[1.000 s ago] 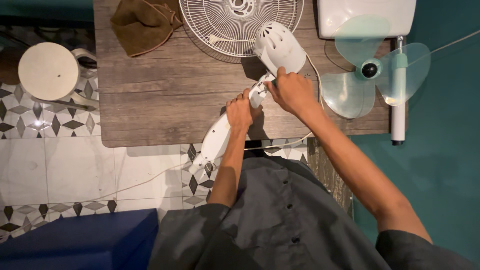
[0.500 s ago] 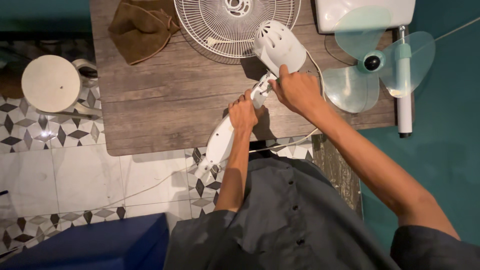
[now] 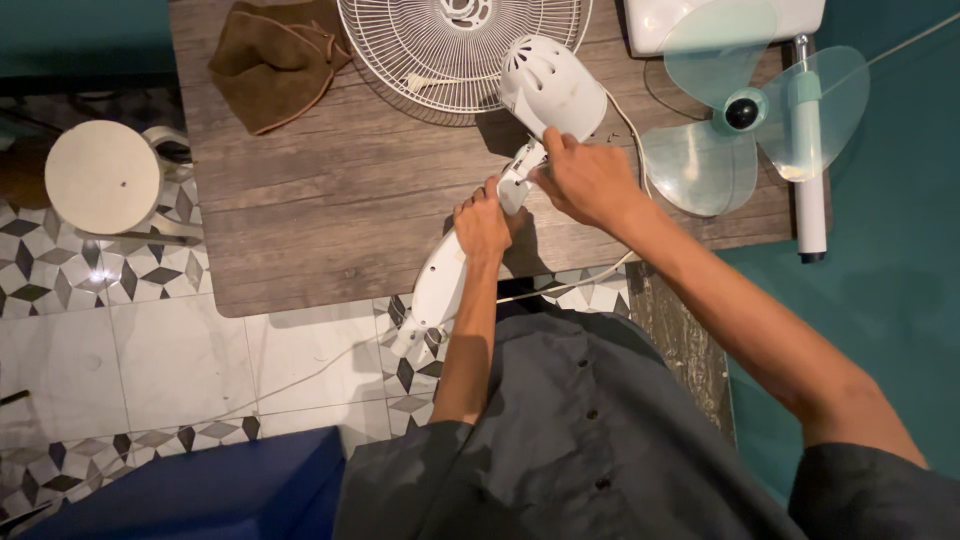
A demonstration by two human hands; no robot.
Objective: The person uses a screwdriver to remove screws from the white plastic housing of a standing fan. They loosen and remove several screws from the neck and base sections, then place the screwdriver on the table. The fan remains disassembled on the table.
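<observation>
A white fan body lies across the front edge of a wooden table [image 3: 330, 200]. Its rounded motor housing [image 3: 552, 88] rests on the table and its long stand [image 3: 440, 282] hangs over the floor. My left hand [image 3: 483, 222] grips the stand just below the neck. My right hand [image 3: 585, 180] is closed around the neck joint under the motor housing. A white power cord [image 3: 560, 285] runs out from under my arms.
A white wire fan grille [image 3: 440, 45] lies at the table's back. A pale green three-blade propeller [image 3: 745, 115] and a white tube [image 3: 808, 150] sit at the right. A brown cloth [image 3: 275, 60] is at the back left. A round white stool [image 3: 105, 178] stands on the tiled floor.
Both hands stay on the fan's neck and stand. The view has shifted slightly, and a blue object has slid into the lower left.
</observation>
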